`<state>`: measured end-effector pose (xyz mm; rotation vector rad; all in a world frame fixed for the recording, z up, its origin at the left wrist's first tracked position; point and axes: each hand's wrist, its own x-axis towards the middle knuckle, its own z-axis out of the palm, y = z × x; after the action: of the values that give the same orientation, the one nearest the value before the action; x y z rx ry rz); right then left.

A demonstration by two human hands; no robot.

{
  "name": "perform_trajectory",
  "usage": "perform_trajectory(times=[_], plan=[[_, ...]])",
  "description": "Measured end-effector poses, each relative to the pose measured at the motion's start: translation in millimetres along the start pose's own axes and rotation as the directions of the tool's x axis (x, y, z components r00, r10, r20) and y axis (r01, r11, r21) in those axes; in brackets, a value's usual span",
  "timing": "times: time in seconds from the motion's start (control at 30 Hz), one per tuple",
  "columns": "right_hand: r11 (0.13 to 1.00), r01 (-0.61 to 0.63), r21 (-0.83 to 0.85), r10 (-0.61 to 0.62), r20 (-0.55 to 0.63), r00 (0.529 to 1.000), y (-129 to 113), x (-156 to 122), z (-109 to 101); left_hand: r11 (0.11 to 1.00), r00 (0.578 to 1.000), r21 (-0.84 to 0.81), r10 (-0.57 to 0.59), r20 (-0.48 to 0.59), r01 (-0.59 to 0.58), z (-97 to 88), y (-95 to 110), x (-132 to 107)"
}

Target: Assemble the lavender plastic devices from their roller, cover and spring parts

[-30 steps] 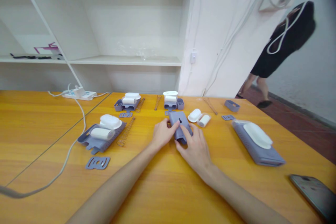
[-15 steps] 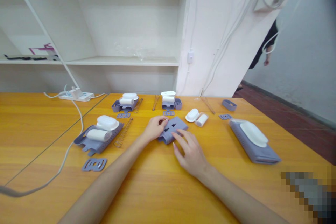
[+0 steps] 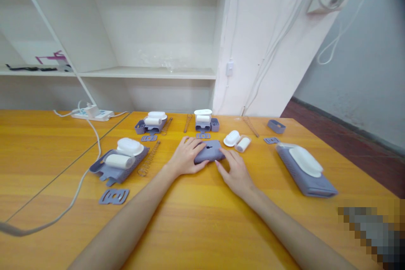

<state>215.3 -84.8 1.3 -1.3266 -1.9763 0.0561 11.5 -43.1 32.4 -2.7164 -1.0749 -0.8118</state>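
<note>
A grey-purple plastic case lies flat on the orange wooden table, turned crosswise. My left hand curls over its left end, fingers on top of it. My right hand grips its right front edge with bent fingers. Just past the case lie a white oval cap and a white roller.
Left of my hands sit a grey tray with white parts, a spring and a flat grey plate. Two smaller sets stand farther back. An assembled unit lies right. A white cable runs from a power strip.
The case has been turned from lengthwise to crosswise and laid flat, both hands staying on it. The person walking at the far right has left the view.
</note>
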Motion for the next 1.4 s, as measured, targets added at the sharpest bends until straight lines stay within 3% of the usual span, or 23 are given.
perform_trajectory(times=[0.3,0.47,0.6,0.77,1.1,1.23,1.33,1.4], plan=[[0.999,0.049,-0.006,-0.049,0.032,0.998,-4.6,-1.7,-3.0,0.995,0.995,0.002,-0.096,0.0,0.096,5.7,-0.4,-1.5],[0.998,0.004,-0.063,-0.009,-0.073,0.997,-1.1,1.6,-6.0,0.994,0.994,0.004,-0.113,0.014,0.113,6.4,-1.8,-2.0],[0.979,-0.04,-0.2,0.006,-0.166,0.986,14.0,8.6,-14.7,0.992,0.992,0.008,-0.128,-0.004,0.128,4.0,-0.3,-2.1],[0.934,-0.194,-0.301,0.105,-0.29,0.951,39.0,14.5,-20.0,0.989,0.988,-0.002,-0.149,-0.042,0.149,1.8,3.1,-0.3],[0.898,-0.225,-0.378,0.141,-0.238,0.961,64.5,34.5,-17.9,0.988,0.987,0.028,-0.153,-0.042,0.155,3.9,0.3,-0.1],[0.922,-0.269,-0.277,0.262,-0.064,0.963,82.1,38.2,-19.2,0.988,0.988,0.025,-0.152,-0.041,0.153,4.1,0.3,0.0],[0.915,-0.39,-0.103,0.376,-0.133,0.917,83.3,37.5,-21.5,0.987,0.987,0.028,-0.155,-0.043,0.156,4.6,0.5,0.1],[0.863,-0.478,0.165,0.502,-0.164,0.849,77.4,38.0,-24.8,0.986,0.986,0.03,-0.161,-0.045,0.162,5.1,0.4,0.2]])
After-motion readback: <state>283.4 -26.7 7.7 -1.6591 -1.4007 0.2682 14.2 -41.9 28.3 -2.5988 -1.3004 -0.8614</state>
